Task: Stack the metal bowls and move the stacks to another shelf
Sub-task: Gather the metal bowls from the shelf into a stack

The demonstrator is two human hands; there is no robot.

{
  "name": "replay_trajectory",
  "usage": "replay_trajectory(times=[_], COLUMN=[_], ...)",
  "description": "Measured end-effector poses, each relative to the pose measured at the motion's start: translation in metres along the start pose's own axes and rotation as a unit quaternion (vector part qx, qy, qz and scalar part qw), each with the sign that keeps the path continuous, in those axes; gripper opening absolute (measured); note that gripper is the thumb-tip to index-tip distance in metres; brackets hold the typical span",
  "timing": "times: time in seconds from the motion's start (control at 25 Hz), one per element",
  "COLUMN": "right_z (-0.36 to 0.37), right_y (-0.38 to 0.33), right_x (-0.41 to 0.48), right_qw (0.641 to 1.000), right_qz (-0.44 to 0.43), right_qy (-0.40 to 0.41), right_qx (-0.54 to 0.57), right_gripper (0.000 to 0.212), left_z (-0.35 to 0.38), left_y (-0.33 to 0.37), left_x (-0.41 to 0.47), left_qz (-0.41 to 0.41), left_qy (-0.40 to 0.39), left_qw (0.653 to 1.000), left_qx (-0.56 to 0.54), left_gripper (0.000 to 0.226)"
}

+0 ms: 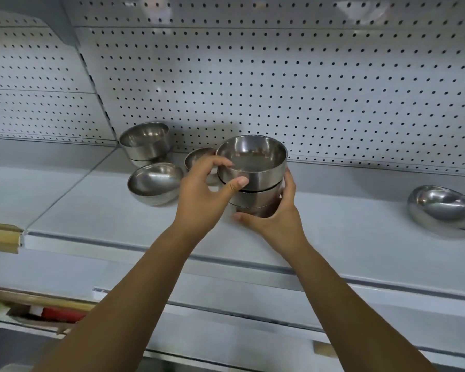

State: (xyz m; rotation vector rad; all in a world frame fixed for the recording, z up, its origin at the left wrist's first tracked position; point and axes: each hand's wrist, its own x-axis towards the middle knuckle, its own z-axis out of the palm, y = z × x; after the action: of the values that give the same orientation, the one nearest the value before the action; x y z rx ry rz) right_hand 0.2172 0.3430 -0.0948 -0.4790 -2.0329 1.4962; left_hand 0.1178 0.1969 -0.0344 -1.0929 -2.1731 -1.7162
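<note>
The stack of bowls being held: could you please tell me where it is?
In the head view, the stack of bowls is mid-frame over the shelf, gripped between the left hand and right hand, right of a partly hidden bowl.

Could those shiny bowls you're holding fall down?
They might.
1. The top bowl looks a bit off-centre on the stack. The left hand grips it only with thumb and fingertips, so it could slip off.
2. The right hand cups the smooth lower bowls, so a tilt might let the stack slide out.
3. A loose bowl sits just behind the left hand and could get bumped.
</note>
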Motion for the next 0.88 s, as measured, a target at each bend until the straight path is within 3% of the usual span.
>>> replay_trajectory(times=[0.44,0.64,0.8,0.88], right_z=[0.005,0.012,0.010,0.010], right_y=[-0.002,-0.007,-0.005,-0.005], right_x=[0.002,0.002,0.002,0.001], right_qw=[0.999,0.997,0.996,0.996], right_qz=[-0.026,-0.031,-0.026,-0.021], right_qy=[0.015,0.031,0.026,0.030], right_qx=[-0.012,-0.067,-0.082,-0.086], right_gripper=[0.142,0.144,0.145,0.145], left_z=[-0.015,-0.034,-0.065,-0.079], left_y=[-0.020,-0.031,-0.048,-0.062], left_x=[0.002,0.016,0.055,0.076], left_qz=[-0.020,-0.064,-0.119,-0.142], left_qy=[-0.052,0.048,0.121,0.126], left_qw=[0.998,0.996,0.972,0.960], left_qx=[-0.040,0.047,0.160,0.208], left_gripper=[0.045,0.039,0.017,0.020])
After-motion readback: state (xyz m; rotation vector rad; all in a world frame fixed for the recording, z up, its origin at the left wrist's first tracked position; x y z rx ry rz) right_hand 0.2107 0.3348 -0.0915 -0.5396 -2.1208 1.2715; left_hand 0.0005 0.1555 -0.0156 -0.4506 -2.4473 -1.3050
